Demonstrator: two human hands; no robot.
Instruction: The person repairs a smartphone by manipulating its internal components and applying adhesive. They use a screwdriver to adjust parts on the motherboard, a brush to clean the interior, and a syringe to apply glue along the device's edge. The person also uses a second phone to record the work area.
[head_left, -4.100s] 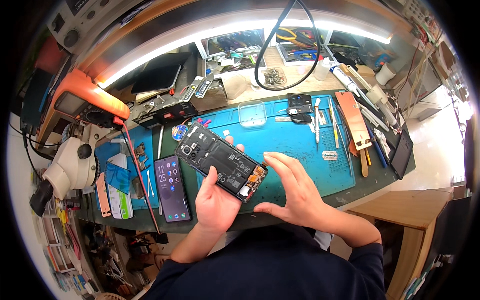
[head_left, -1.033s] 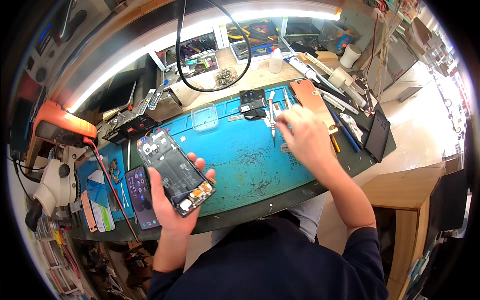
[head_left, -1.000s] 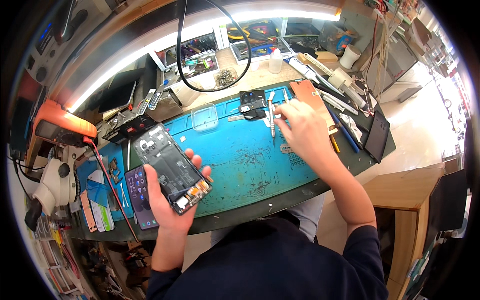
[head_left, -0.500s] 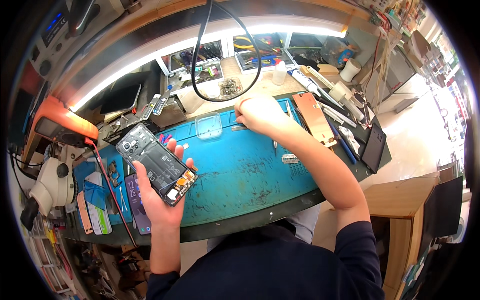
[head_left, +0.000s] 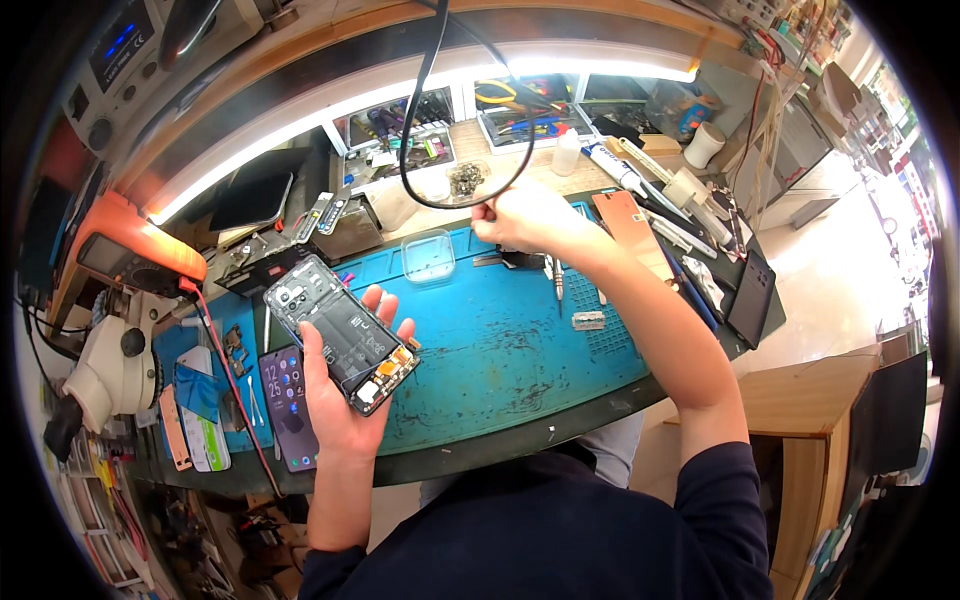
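Note:
My left hand (head_left: 342, 412) is wrapped round an opened smartphone (head_left: 340, 330), its back cover off. The black battery, camera cluster and a lower board with gold and orange parts show. My right hand (head_left: 532, 218) is closed over the far edge of the blue work mat (head_left: 490, 350), beside a small clear tub of screws (head_left: 467, 181). What its fingers hold, if anything, is hidden. Between the hands stands a clear plastic box (head_left: 428, 257). Below my right hand lie a dark piece, a precision screwdriver (head_left: 559, 285) and a razor blade (head_left: 588, 320).
A lit smartphone (head_left: 287, 408) lies left of my left hand. An orange multimeter (head_left: 135, 250) with a red lead and a microscope (head_left: 100, 375) stand at the left. A black cable loop (head_left: 404, 140) hangs overhead. A copper-coloured panel (head_left: 632, 235) and tools lie at the right.
My left hand and the opened smartphone have moved slightly right. My right hand has shifted a little farther away, staying closed, and a dark piece now shows beneath it. The view has shifted slightly.

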